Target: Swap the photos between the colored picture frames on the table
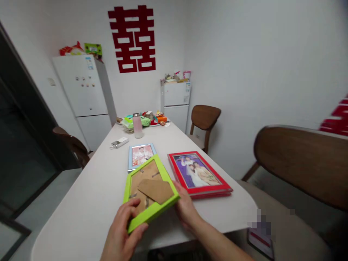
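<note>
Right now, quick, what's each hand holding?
Left hand: closed on the green photo frame.
Right hand: holding that frame's right side, fingers partly hidden.

White dining table [81, 203] had stacked red photo frames [199, 171] by right edge, blue photo frame [141, 155] mid-table, white handheld device [120, 142] near left edge, pink bottle [137, 127] and colourful packets [145, 121] toward far edge.

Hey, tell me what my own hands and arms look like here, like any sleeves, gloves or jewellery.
Your left hand and right hand are both bare, with no gloves. The right forearm shows no sleeve, watch or bracelet. I see no ring or marking, but part of the right hand is hidden.
</note>
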### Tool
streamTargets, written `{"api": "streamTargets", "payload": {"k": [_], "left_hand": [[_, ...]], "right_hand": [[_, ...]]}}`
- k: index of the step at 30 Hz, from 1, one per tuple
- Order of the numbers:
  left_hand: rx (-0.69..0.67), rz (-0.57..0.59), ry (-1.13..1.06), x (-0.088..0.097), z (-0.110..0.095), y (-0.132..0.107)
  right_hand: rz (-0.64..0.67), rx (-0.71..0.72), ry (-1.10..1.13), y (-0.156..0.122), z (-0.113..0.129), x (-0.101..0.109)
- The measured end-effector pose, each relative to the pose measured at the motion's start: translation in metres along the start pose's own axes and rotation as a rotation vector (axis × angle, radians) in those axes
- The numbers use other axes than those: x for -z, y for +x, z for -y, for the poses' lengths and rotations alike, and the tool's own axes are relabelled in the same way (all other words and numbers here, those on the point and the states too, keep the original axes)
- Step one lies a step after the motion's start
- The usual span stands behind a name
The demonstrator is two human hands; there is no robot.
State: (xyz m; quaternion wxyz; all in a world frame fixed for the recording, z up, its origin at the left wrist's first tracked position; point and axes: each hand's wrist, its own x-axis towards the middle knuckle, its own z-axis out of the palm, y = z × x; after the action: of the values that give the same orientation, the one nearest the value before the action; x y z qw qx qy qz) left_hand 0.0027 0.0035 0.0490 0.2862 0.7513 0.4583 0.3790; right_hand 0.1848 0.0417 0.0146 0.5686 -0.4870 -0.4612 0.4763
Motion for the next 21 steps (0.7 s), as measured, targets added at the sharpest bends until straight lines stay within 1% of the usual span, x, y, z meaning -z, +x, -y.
{"api": "streamTargets", "payload": {"k": [2,4,5,7,9,10,12,14,15,17,18,20,21], "left_hand": [[0.088,-0.045,-0.204,-0.003,-0.012,0.001],[0.167,-0.050,-0.395,-0.010,-0.022,0.001],[0.198,-0.044,-0.469,-0.014,-0.027,0.001],[0.238,-0.045,-0.567,-0.020,-0.037,0.003],[0.245,-0.077,-0.614,-0.024,-0.048,0.009],[0.236,-0.108,-0.634,-0.024,-0.054,0.014],[0.204,-0.196,-0.676,-0.024,-0.067,0.027],[0.182,-0.273,-0.711,-0.025,-0.078,0.042],[0.183,-0.280,-0.723,-0.027,-0.081,0.048],[0.196,-0.234,-0.753,-0.036,-0.082,0.061],[0.207,-0.179,-0.777,-0.044,-0.079,0.066],[0.231,-0.063,-0.835,-0.063,-0.069,0.074],[0.243,-0.008,-0.854,-0.074,-0.063,0.078]], "right_hand": [[0.073,-0.153,0.368,-0.014,-0.002,-0.022],[0.148,-0.286,0.652,-0.021,0.000,-0.041],[0.132,-0.327,0.748,-0.022,0.003,-0.048],[0.055,-0.314,0.859,-0.022,0.009,-0.052],[-0.029,-0.194,0.874,-0.021,0.015,-0.043],[-0.061,-0.119,0.855,-0.019,0.019,-0.035],[-0.111,0.015,0.768,-0.013,0.027,-0.012],[-0.147,0.085,0.621,-0.004,0.037,0.018],[-0.155,0.094,0.529,0.002,0.043,0.034],[-0.168,0.078,0.302,0.014,0.054,0.068],[-0.181,0.071,0.164,0.021,0.059,0.086],[-0.269,0.044,-0.201,0.035,0.066,0.119],[-0.298,0.007,-0.396,0.042,0.067,0.134]]}}
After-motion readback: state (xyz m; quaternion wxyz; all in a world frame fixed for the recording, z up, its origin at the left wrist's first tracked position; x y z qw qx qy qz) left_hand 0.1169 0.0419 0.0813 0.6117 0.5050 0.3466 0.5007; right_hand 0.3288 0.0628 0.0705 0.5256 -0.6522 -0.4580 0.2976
